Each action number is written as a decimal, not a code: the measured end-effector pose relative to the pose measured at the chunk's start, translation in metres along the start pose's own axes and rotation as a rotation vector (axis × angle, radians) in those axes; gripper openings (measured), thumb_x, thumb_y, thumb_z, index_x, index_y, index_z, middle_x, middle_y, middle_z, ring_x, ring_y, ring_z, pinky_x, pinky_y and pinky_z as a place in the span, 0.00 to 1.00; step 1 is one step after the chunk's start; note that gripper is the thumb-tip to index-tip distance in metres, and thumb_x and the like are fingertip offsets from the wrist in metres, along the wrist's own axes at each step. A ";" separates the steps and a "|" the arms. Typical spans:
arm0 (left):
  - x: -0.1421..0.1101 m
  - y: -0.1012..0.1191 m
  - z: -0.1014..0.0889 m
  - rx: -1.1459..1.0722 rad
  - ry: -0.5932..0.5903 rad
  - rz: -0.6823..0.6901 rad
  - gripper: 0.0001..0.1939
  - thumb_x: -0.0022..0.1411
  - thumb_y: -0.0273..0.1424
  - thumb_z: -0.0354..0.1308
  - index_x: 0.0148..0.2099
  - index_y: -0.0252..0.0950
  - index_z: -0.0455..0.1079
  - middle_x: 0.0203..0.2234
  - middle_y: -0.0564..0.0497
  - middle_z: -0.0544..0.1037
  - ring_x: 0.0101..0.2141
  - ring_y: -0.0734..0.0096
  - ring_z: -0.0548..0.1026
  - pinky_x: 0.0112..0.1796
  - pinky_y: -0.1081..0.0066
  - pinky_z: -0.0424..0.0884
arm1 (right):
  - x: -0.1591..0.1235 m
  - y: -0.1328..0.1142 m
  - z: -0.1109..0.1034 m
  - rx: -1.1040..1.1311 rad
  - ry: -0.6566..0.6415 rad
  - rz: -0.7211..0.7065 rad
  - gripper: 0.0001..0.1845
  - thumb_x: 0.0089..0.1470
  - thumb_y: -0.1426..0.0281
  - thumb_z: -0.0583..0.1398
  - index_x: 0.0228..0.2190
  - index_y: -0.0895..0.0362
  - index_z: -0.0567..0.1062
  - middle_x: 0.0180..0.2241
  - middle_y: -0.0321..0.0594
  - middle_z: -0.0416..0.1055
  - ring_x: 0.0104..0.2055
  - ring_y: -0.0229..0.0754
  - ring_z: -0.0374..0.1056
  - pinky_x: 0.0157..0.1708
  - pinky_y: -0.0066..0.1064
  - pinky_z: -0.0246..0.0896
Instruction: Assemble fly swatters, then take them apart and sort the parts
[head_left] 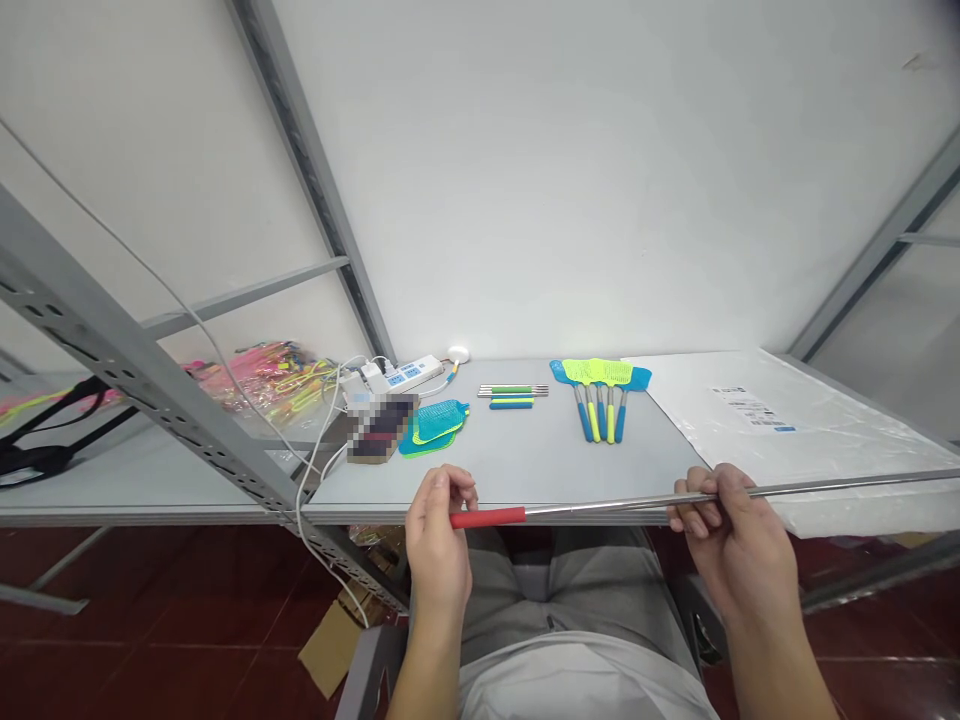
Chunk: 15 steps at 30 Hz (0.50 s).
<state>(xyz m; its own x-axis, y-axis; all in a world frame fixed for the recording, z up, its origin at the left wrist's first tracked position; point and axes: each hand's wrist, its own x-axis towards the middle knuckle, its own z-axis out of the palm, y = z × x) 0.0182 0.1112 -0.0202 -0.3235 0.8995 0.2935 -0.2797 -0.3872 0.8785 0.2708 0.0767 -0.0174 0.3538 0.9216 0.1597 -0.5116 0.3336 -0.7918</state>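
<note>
A plain white wall (525,180) fills the upper center of the frame, evenly lit, with a small mark at upper right. Gray perforated metal uprights, one (300,150) slanting down from the upper left, frame the shelving, joined by crossbars (247,297). A pale gray shelf surface (510,465) spans the middle of the frame. At lower left and lower right lies a dark red tiled floor (210,620), its joints paler.

Gap between rods (514,390) and swatters (600,373), post (150,375) left
</note>
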 end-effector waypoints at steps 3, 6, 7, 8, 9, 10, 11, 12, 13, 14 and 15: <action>0.004 -0.003 -0.007 0.136 -0.036 0.008 0.18 0.69 0.37 0.49 0.27 0.36 0.64 0.24 0.53 0.63 0.27 0.72 0.62 0.30 0.72 0.60 | 0.000 0.003 0.001 0.007 0.002 0.006 0.14 0.61 0.63 0.58 0.26 0.55 0.64 0.22 0.29 0.51 0.21 0.32 0.52 0.22 0.27 0.58; 0.010 -0.005 -0.014 0.228 -0.066 0.001 0.20 0.69 0.39 0.49 0.25 0.36 0.61 0.22 0.54 0.62 0.27 0.72 0.61 0.30 0.71 0.59 | 0.000 0.009 0.002 0.016 0.018 0.010 0.14 0.60 0.63 0.59 0.26 0.54 0.65 0.22 0.29 0.54 0.21 0.32 0.54 0.23 0.28 0.60; 0.012 -0.006 -0.017 0.240 -0.064 -0.001 0.20 0.68 0.39 0.50 0.24 0.37 0.61 0.21 0.54 0.61 0.26 0.72 0.61 0.30 0.71 0.59 | -0.001 0.011 0.003 0.015 0.021 0.011 0.13 0.60 0.63 0.59 0.26 0.54 0.65 0.22 0.29 0.54 0.21 0.32 0.54 0.23 0.28 0.60; 0.014 -0.007 -0.019 0.245 -0.054 -0.001 0.20 0.68 0.39 0.50 0.24 0.37 0.60 0.21 0.54 0.61 0.26 0.72 0.60 0.29 0.71 0.58 | -0.001 0.014 0.004 0.006 0.022 0.014 0.13 0.60 0.63 0.59 0.26 0.54 0.66 0.22 0.29 0.55 0.21 0.32 0.55 0.23 0.28 0.61; 0.015 -0.008 -0.020 0.246 -0.041 0.002 0.20 0.68 0.39 0.50 0.24 0.37 0.60 0.21 0.54 0.60 0.26 0.72 0.60 0.29 0.71 0.58 | -0.002 0.016 0.005 -0.010 0.020 0.018 0.12 0.59 0.63 0.60 0.27 0.54 0.68 0.22 0.29 0.56 0.21 0.32 0.56 0.23 0.28 0.61; 0.016 -0.009 -0.021 0.244 -0.029 0.006 0.20 0.68 0.39 0.50 0.24 0.37 0.60 0.20 0.55 0.60 0.26 0.72 0.60 0.29 0.71 0.58 | -0.002 0.019 0.005 -0.031 0.012 0.028 0.10 0.58 0.63 0.61 0.28 0.55 0.69 0.22 0.30 0.57 0.21 0.32 0.57 0.23 0.28 0.62; 0.017 -0.010 -0.021 0.235 -0.018 0.009 0.20 0.68 0.38 0.51 0.23 0.37 0.60 0.20 0.55 0.60 0.26 0.72 0.60 0.29 0.71 0.58 | -0.003 0.022 0.006 -0.053 0.002 0.042 0.09 0.57 0.64 0.62 0.28 0.55 0.70 0.22 0.30 0.58 0.21 0.32 0.58 0.23 0.29 0.62; 0.017 -0.011 -0.020 0.215 -0.008 0.011 0.20 0.68 0.38 0.51 0.23 0.37 0.60 0.20 0.55 0.60 0.25 0.72 0.60 0.29 0.71 0.58 | -0.003 0.024 0.006 -0.073 -0.012 0.057 0.09 0.56 0.64 0.63 0.29 0.55 0.71 0.22 0.30 0.59 0.22 0.33 0.60 0.23 0.29 0.62; 0.017 -0.011 -0.020 0.186 0.005 0.015 0.20 0.68 0.38 0.51 0.23 0.36 0.59 0.20 0.55 0.60 0.25 0.72 0.60 0.29 0.71 0.58 | -0.004 0.026 0.006 -0.091 -0.028 0.072 0.09 0.56 0.64 0.63 0.29 0.55 0.72 0.22 0.31 0.60 0.22 0.33 0.61 0.24 0.29 0.63; 0.017 -0.011 -0.018 0.150 0.023 0.020 0.20 0.68 0.37 0.51 0.23 0.36 0.59 0.20 0.55 0.60 0.25 0.72 0.59 0.28 0.71 0.58 | -0.004 0.028 0.006 -0.108 -0.043 0.084 0.09 0.55 0.64 0.64 0.29 0.55 0.73 0.22 0.31 0.61 0.23 0.34 0.62 0.24 0.30 0.63; 0.017 -0.010 -0.017 0.112 0.042 0.026 0.20 0.68 0.37 0.51 0.22 0.36 0.59 0.20 0.55 0.59 0.24 0.73 0.59 0.28 0.71 0.57 | -0.005 0.029 0.005 -0.122 -0.057 0.090 0.08 0.55 0.64 0.64 0.29 0.55 0.73 0.22 0.32 0.62 0.23 0.35 0.63 0.25 0.30 0.63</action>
<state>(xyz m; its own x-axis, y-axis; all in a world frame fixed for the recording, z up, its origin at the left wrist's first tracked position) 0.0000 0.1270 -0.0307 -0.3671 0.8796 0.3025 -0.1685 -0.3827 0.9084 0.2502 0.0829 -0.0380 0.2640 0.9577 0.1147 -0.4390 0.2252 -0.8698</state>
